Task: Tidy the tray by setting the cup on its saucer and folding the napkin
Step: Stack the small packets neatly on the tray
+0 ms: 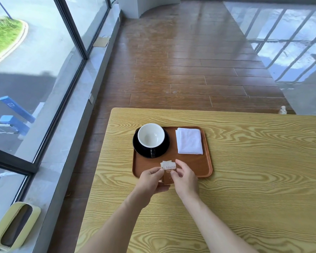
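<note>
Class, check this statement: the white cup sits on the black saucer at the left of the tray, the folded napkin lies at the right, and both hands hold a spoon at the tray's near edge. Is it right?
Not quite. The head view shows the left hand and right hand holding a small paper packet, not a spoon. The cup, saucer, napkin and tray are as stated.

Print on the small paper packet (169, 167) is too tiny to read, and both hands cover its lower half. The cup (150, 135) hides most of the black saucer (164, 148). Bin (11, 229) at 8 o'clock is cropped.
</note>
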